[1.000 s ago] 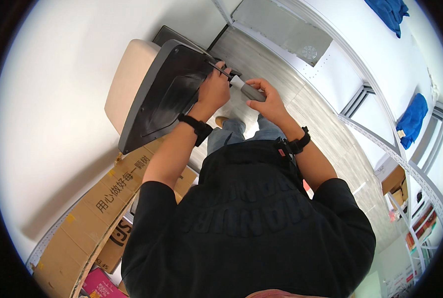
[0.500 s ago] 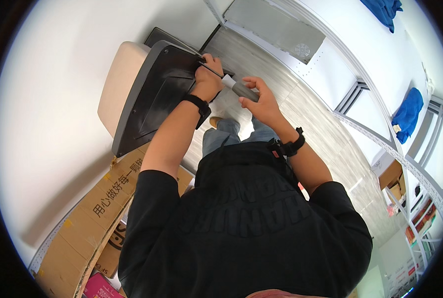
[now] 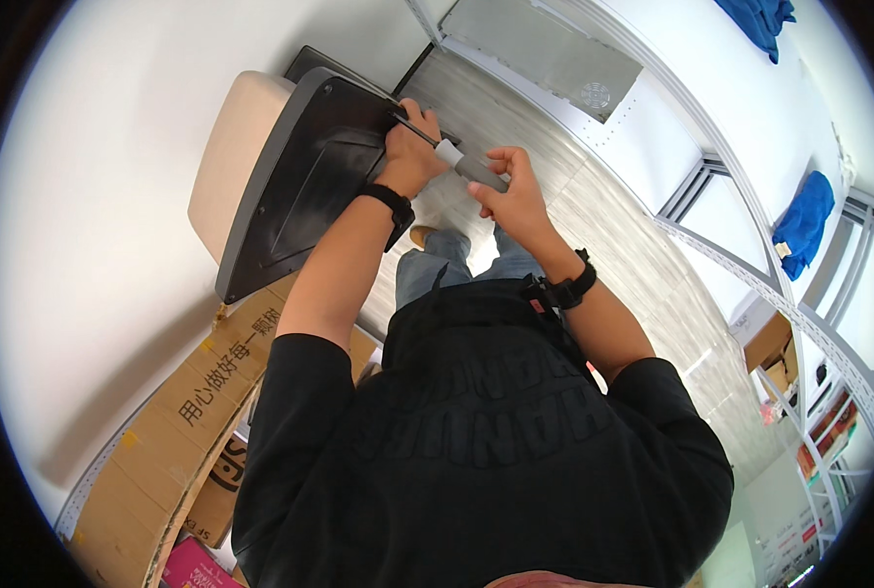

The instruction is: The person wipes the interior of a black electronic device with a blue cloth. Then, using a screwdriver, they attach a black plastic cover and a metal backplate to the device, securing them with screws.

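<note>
My right hand (image 3: 515, 196) grips the grey handle of a screwdriver (image 3: 456, 162), its shaft pointing far-left to the dark underside of a chair seat (image 3: 299, 186). My left hand (image 3: 412, 157) is clenched on the seat's edge, just beside the shaft.

The right hand (image 3: 515, 196) grips a grey-handled screwdriver (image 3: 456, 162), its tip set against the dark underside of a chair seat (image 3: 299, 186). The left hand (image 3: 412, 152) steadies that seat's edge. Cardboard boxes (image 3: 192, 412) lie below the seat.
</note>
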Demonstrator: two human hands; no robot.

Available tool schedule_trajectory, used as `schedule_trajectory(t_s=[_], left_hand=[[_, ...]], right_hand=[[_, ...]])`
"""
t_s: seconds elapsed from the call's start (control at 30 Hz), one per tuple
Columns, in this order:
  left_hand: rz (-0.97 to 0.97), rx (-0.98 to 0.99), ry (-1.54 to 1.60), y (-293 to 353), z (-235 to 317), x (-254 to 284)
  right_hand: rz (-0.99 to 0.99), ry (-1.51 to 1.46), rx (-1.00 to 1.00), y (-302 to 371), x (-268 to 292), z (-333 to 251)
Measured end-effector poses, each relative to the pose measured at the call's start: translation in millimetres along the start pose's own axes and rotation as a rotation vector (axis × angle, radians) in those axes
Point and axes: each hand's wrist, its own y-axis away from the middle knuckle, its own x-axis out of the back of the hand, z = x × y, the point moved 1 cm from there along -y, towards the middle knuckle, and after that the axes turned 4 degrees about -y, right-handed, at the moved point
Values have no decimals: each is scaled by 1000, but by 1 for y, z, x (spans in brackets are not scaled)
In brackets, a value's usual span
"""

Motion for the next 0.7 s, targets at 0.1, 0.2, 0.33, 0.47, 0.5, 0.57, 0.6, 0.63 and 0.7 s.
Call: schedule_trajectory(t_s=[0.1,0.2,0.33,0.47,0.5,0.57,0.6,0.63,0.7], left_hand=[[-158,54,35,-3,0,4],[-161,64,11,-4,3,6],[-158,65,10,-3,4,9],[-174,84,-15,-3,5,13],[-185,92,-24,-3,5,14],[-124,45,-65,-2,3,9],[-93,22,-85,-1,1,7],[-97,29,-85,-1,2,7],[-105,44,-85,-1,3,7]], right_hand=[[-60,-306,-305,-1,3,-14],[-85,-381,-406,-8,9,-12],[27,-146,-211,-2,-4,-4],[-20,-259,-330,1,-6,-12],[-32,-276,-351,0,-6,-13],[-57,-312,-395,-1,-4,-13],[-70,-328,-399,-1,-4,-13],[-81,-344,-404,-1,-2,-13],[-101,-360,-411,-1,1,-13]])
